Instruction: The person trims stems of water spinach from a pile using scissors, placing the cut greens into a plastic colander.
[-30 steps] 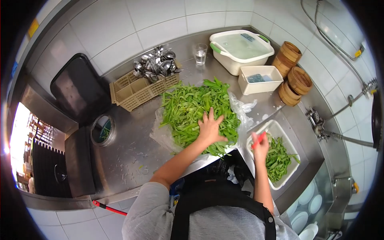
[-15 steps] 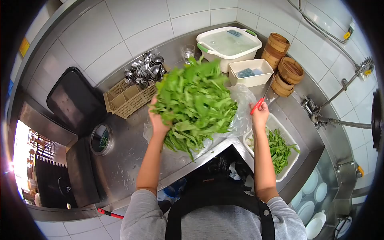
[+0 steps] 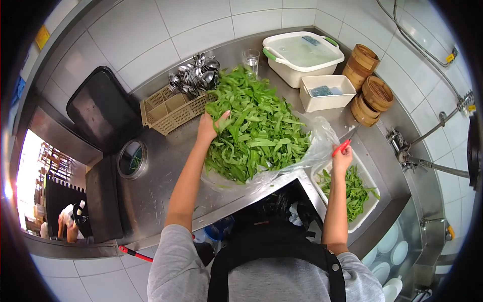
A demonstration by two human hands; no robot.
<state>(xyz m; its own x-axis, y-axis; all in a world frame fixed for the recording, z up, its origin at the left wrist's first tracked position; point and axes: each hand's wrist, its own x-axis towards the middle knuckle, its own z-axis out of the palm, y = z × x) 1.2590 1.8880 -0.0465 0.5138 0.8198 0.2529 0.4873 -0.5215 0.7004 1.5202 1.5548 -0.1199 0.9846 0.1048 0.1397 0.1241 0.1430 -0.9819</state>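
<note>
A large heap of leafy greens (image 3: 259,128) lies on clear plastic (image 3: 322,133) on the steel counter. My left hand (image 3: 211,126) rests against the heap's left side, thumb apart from the other fingers, which the leaves partly hide. To the right, my right hand (image 3: 342,160) is closed around a red-handled knife (image 3: 342,147), its thin blade pointing up and away. Below that forearm, a white rectangular tub (image 3: 363,221) holds more greens (image 3: 354,194).
A beige cutlery basket (image 3: 173,117) with many spoons stands behind left. At the back are a drinking glass (image 3: 250,60), a white basin (image 3: 302,70), a cream container (image 3: 327,100) and bamboo steamers (image 3: 370,98). Plates (image 3: 387,239) sit in water at lower right.
The greens have come down and spread flatter on the counter. My left thumb has come away from the other fingers. My right hand, still with the knife, is lower and farther right in view.
</note>
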